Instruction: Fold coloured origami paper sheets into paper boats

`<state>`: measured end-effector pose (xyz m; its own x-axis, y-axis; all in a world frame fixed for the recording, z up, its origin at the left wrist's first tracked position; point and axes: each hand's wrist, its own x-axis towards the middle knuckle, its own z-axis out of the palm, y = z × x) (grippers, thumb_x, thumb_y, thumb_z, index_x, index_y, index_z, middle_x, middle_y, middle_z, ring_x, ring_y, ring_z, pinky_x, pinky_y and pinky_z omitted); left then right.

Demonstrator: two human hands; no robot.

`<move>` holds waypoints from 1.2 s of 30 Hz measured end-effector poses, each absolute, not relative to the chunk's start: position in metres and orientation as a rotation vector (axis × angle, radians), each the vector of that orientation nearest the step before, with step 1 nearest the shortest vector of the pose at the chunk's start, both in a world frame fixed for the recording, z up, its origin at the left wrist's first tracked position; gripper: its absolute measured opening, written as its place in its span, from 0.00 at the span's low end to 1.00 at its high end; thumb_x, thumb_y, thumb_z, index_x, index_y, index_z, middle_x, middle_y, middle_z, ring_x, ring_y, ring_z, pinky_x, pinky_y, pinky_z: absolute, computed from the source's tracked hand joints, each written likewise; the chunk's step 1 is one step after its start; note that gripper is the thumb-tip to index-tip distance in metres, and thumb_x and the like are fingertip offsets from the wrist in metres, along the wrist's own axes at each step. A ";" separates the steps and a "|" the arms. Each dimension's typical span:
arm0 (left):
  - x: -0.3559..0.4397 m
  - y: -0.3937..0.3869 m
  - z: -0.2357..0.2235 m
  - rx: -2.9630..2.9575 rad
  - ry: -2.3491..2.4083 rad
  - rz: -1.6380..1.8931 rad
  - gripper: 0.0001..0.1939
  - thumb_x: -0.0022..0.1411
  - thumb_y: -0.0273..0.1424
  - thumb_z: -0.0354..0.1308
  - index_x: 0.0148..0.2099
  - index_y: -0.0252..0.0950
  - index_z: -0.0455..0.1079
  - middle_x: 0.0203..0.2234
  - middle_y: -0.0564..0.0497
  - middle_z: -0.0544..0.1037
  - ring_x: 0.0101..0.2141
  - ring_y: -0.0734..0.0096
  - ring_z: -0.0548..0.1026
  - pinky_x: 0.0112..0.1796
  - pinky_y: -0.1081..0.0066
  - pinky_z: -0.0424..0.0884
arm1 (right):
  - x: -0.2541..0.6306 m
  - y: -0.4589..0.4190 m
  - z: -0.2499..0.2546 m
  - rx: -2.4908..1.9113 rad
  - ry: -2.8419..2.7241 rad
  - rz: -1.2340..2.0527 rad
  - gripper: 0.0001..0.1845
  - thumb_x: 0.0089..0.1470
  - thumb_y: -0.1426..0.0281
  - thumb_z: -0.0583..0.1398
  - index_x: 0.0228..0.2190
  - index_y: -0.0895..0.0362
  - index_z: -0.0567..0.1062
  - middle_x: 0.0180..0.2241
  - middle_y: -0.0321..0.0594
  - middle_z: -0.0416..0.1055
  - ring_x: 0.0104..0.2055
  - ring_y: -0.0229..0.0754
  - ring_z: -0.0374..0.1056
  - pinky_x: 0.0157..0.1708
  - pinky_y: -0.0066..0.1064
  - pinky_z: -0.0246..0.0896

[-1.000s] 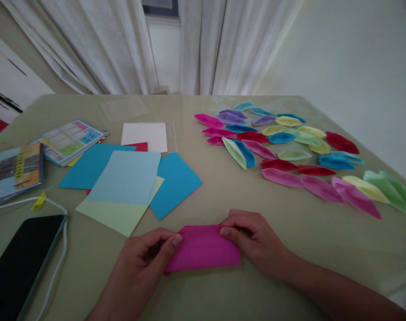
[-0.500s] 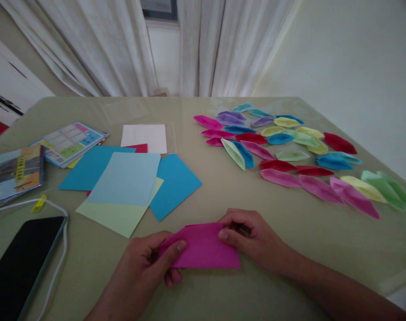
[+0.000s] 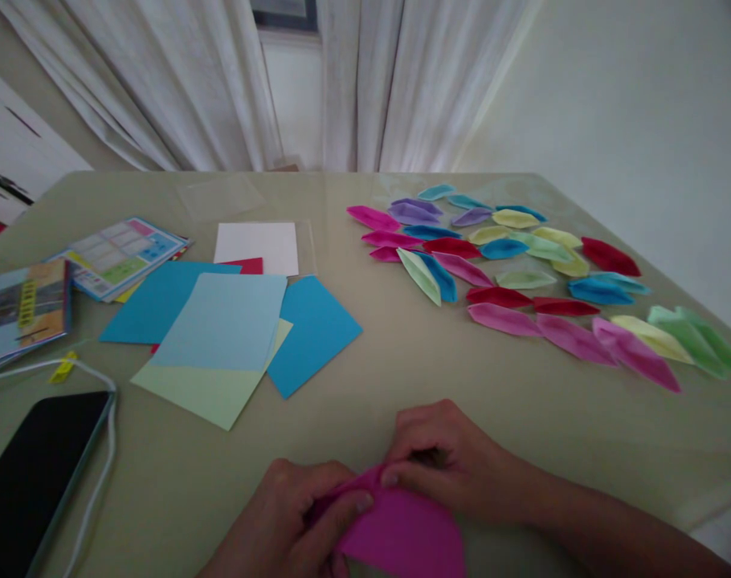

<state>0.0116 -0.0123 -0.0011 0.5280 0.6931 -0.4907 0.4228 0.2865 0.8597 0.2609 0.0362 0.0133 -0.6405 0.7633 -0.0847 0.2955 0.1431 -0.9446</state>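
Two hands [image 3: 296,510] [image 3: 453,461] pinching-close on magenta paper [image 3: 410,526]

Dim, diffuse light leaves the hands [image 3: 453,461] slightly soft.

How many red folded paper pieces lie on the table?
4: the leftmost red piece, left of a blue piece; a second red piece and third red piece, end to end behind pink pieces; the rightmost red piece, behind bright blue pieces. Overlaps may hide others.

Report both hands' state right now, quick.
Left hand: closed, pinching the magenta paper between thumb and fingers.
Right hand: closed, pinching the same paper's upper edge.
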 end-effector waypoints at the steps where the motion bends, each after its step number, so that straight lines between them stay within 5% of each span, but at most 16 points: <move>1: 0.012 -0.013 -0.002 1.312 1.074 0.229 0.24 0.74 0.47 0.53 0.33 0.36 0.78 0.18 0.52 0.79 0.21 0.70 0.78 0.24 0.78 0.69 | 0.260 0.035 0.014 -1.011 -2.016 1.495 0.15 0.65 0.61 0.66 0.32 0.58 0.85 0.25 0.36 0.73 0.28 0.34 0.67 0.29 0.26 0.56; 4: 0.010 -0.010 0.002 1.202 1.129 0.313 0.23 0.72 0.48 0.55 0.33 0.36 0.76 0.18 0.52 0.80 0.20 0.70 0.78 0.24 0.78 0.70 | 0.262 0.036 0.017 -1.111 -1.922 1.560 0.17 0.67 0.59 0.64 0.33 0.58 0.84 0.27 0.36 0.73 0.28 0.35 0.66 0.28 0.26 0.56; 8: 0.003 0.000 0.011 1.165 1.265 0.553 0.21 0.71 0.48 0.58 0.33 0.38 0.78 0.19 0.53 0.80 0.21 0.70 0.78 0.26 0.77 0.72 | 0.267 0.041 0.017 -1.212 -1.642 1.872 0.23 0.56 0.53 0.72 0.44 0.58 0.81 0.28 0.33 0.71 0.27 0.34 0.61 0.24 0.25 0.51; 13: -0.002 0.003 0.012 1.181 1.356 0.702 0.19 0.69 0.48 0.61 0.38 0.39 0.80 0.19 0.54 0.81 0.21 0.69 0.79 0.26 0.76 0.75 | 0.269 0.043 0.011 -1.290 -1.464 1.839 0.20 0.54 0.56 0.73 0.28 0.60 0.79 0.22 0.31 0.65 0.25 0.32 0.56 0.24 0.25 0.48; 19: 0.010 -0.006 0.018 1.140 1.511 0.832 0.21 0.69 0.49 0.61 0.32 0.39 0.79 0.21 0.53 0.82 0.24 0.68 0.79 0.29 0.76 0.75 | 0.261 0.039 0.011 -0.995 -1.125 2.058 0.22 0.49 0.62 0.77 0.42 0.59 0.81 0.33 0.35 0.75 0.33 0.35 0.69 0.34 0.25 0.62; 23: 0.012 -0.007 0.017 1.120 1.398 0.752 0.21 0.67 0.50 0.63 0.33 0.38 0.79 0.24 0.51 0.81 0.27 0.67 0.78 0.29 0.75 0.73 | 0.259 0.037 0.005 -1.053 -1.075 1.884 0.13 0.52 0.64 0.75 0.33 0.60 0.82 0.27 0.34 0.75 0.28 0.34 0.68 0.30 0.25 0.63; 27: 0.013 -0.009 0.011 1.017 1.231 0.679 0.20 0.62 0.50 0.68 0.37 0.37 0.81 0.28 0.50 0.81 0.30 0.67 0.76 0.30 0.75 0.72 | 0.254 0.034 0.001 -1.052 -0.965 1.818 0.16 0.48 0.60 0.77 0.33 0.57 0.82 0.30 0.37 0.79 0.33 0.39 0.73 0.37 0.29 0.70; 31: 0.020 -0.016 0.010 1.134 1.212 0.585 0.21 0.62 0.50 0.66 0.29 0.37 0.79 0.20 0.52 0.73 0.24 0.71 0.68 0.25 0.76 0.66 | 0.243 0.023 0.006 -0.846 -1.092 2.065 0.18 0.53 0.57 0.74 0.38 0.56 0.83 0.34 0.39 0.79 0.39 0.41 0.75 0.44 0.33 0.71; 36: 0.018 -0.017 0.009 1.331 1.202 0.460 0.22 0.64 0.48 0.64 0.25 0.38 0.75 0.17 0.55 0.67 0.21 0.73 0.62 0.22 0.77 0.61 | 0.250 0.023 0.009 -1.011 -1.281 1.994 0.24 0.64 0.48 0.64 0.31 0.58 0.78 0.27 0.35 0.72 0.29 0.36 0.65 0.33 0.28 0.64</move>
<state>0.0183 -0.0172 0.0085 0.3829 0.8347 -0.3958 0.3571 0.2614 0.8967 0.2499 0.0232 0.0091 -0.5603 0.7744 -0.2939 -0.0546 -0.3885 -0.9198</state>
